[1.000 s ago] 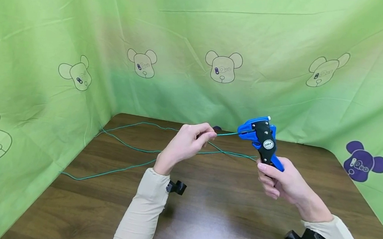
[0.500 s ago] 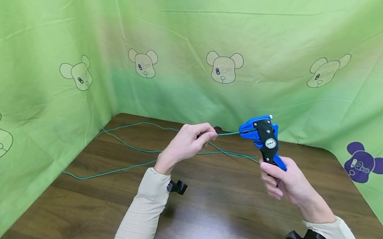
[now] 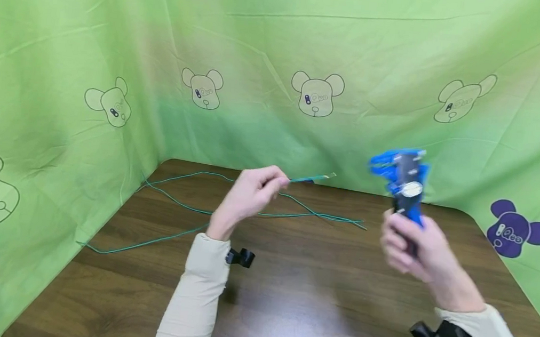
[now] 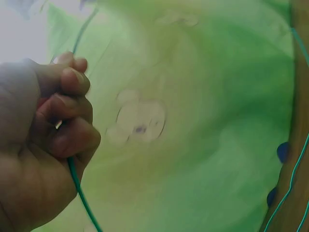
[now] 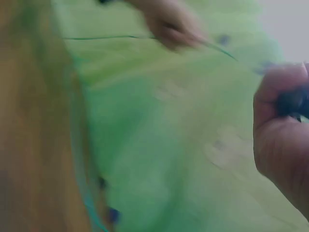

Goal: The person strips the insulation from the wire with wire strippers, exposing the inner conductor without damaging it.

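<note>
My left hand (image 3: 250, 198) pinches a thin green wire (image 3: 308, 179) between thumb and fingers. The short free end points right, and its tip (image 3: 331, 175) looks pale and frayed, like bare strands. In the left wrist view the wire (image 4: 80, 187) runs through the curled fingers and out below them. My right hand (image 3: 420, 252) grips the handles of a blue and black wire stripper (image 3: 409, 183), held upright above the table and blurred by motion. Its jaws stand apart from the wire tip, to the right of it. In the right wrist view the tool is mostly hidden by the hand.
Further lengths of green wire (image 3: 148, 242) lie loosely across the brown wooden table (image 3: 297, 294), some reaching its left edge. Green cloth (image 3: 262, 39) with printed bear heads hangs behind and at both sides. Black camera mounts sit on both wrists.
The wire stripper has moved right and up, off the wire end, which now shows a pale tip. My left hand has shifted left and slightly up with the wire.
</note>
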`<state>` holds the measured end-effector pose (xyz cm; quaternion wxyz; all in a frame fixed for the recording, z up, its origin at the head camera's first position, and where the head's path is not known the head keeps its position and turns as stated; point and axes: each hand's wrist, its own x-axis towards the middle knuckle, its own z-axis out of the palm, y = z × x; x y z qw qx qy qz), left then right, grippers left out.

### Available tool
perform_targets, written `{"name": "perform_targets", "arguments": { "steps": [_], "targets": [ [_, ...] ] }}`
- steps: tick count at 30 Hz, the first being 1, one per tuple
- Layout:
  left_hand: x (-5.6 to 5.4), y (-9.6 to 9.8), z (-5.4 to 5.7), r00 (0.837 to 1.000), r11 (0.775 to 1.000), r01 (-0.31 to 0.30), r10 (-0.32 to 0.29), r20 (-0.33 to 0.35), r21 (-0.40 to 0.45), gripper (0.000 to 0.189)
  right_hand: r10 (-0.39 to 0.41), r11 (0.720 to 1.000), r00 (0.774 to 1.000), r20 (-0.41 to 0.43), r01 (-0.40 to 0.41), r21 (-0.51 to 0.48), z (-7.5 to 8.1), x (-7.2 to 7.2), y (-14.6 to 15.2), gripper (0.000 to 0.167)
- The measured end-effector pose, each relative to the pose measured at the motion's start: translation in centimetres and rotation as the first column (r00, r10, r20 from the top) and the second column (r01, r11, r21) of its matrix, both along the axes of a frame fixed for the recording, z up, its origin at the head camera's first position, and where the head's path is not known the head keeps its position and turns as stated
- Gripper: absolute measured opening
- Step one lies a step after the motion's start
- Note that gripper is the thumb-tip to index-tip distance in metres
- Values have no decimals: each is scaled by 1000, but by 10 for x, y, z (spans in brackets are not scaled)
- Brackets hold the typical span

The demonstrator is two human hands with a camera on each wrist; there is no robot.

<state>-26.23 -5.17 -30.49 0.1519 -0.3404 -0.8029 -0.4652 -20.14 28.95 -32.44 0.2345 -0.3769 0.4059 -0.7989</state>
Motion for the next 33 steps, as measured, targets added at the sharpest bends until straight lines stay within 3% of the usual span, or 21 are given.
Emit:
{"name": "perform_targets", "arguments": {
  "steps": [3, 5, 10, 20, 33],
  "targets": [
    [-2, -17, 3, 998, 996, -40, 36, 51, 77, 16, 45, 986, 999, 14, -42, -160, 10, -4, 19, 49],
    [-1, -21, 4, 997, 996, -29, 22, 79, 86, 15, 54, 981, 998, -18, -56, -185, 13, -2, 31, 52],
    [-1, -19, 5, 991, 999, 24, -29, 129, 38, 14, 39, 992, 996, -80, -48, -118, 19, -2, 45, 52],
    [-3, -1, -7, 979, 997, 54, -43, 199, -50, 13, -12, 999, 991, -132, 7, -39, 20, -4, 55, 47],
    [-8, 31, -24, 958, 970, 171, -122, 260, -174, 11, -87, 995, 983, -164, 92, 25, 22, -4, 61, 45]
  ]
}}
